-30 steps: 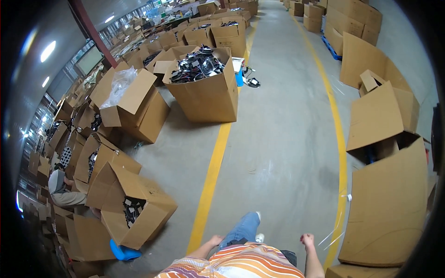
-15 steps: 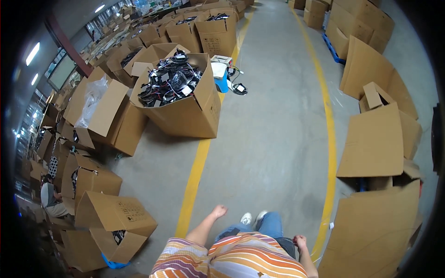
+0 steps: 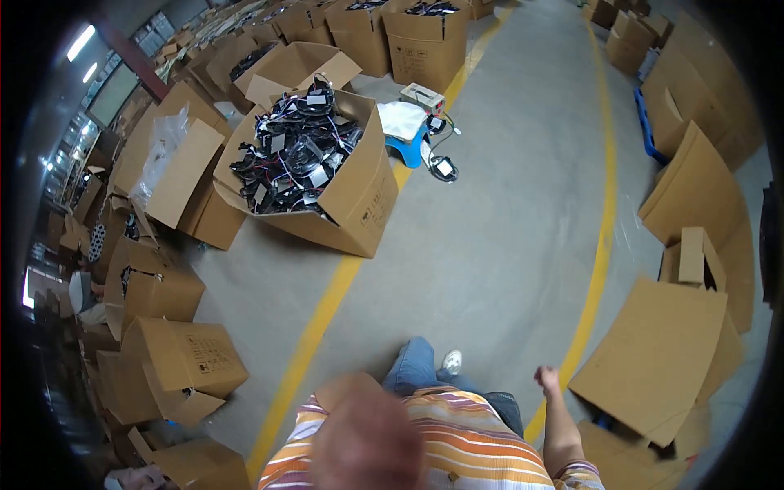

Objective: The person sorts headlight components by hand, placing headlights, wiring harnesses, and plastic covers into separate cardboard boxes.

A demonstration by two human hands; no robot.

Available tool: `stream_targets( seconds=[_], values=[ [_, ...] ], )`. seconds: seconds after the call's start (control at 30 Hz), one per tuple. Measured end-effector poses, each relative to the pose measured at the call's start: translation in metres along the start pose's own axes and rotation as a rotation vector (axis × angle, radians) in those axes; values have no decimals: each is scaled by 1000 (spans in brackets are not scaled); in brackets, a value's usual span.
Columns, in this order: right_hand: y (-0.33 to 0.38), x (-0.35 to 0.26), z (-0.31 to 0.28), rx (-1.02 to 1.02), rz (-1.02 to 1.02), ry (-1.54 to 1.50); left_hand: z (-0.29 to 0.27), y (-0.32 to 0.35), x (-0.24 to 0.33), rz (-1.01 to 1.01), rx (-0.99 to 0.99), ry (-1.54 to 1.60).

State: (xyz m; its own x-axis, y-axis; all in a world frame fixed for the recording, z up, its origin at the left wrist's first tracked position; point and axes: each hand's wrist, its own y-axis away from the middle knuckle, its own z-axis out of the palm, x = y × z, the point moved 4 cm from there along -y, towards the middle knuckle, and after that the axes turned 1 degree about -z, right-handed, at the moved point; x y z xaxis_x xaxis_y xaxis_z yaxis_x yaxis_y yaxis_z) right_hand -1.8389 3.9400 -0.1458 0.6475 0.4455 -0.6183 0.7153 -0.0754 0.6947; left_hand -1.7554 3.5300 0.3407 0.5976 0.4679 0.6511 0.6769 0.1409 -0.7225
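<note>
My left hand [image 3: 367, 433] is raised close to the camera in front of my striped shirt, smeared by motion, its fingers not readable. Low on the right, my right hand [image 3: 546, 377] hangs beside the yellow floor line, fingers curled in, with nothing seen in them. Neither hand touches any of the goods around. Ahead to the left stands an open carton [image 3: 363, 208] heaped with black cable bundles [image 3: 298, 155]. Just right of it is a blue stool [image 3: 408, 152] with a white sheet [image 3: 402, 120] on top.
A small instrument box [image 3: 423, 96] and a coiled cable [image 3: 444, 169] are by the stool. Open cartons [image 3: 184, 351] line the left side. Flattened cardboard [image 3: 653, 355] and a blue pallet [image 3: 648, 126] edge the right. Yellow lines [image 3: 608, 204] border the grey aisle.
The loaded carton and stool appear nearer and larger as I walk forward. My left hand has risen toward the camera; my right hand has swung forward. My feet have changed places in the stride.
</note>
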Motion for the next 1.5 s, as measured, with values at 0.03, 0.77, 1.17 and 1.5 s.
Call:
stream_targets(
  seconds=[0.03, 0.77, 1.17, 1.5],
  values=[
    [-27, -51, 1, -1, -58, -22, 5, -28, -3, 191, 110, 143],
    [-404, -455, 14, -364, -9, 432, 112, -303, -499, -464, 48, 122],
    [-561, -913, 312, -441, -472, 375, 86, -286, -718, -1190, 108, -139],
    [-602, -937, 360, -409, -446, 965, -105, -306, -889, -1189, 322, -236]
  ],
)
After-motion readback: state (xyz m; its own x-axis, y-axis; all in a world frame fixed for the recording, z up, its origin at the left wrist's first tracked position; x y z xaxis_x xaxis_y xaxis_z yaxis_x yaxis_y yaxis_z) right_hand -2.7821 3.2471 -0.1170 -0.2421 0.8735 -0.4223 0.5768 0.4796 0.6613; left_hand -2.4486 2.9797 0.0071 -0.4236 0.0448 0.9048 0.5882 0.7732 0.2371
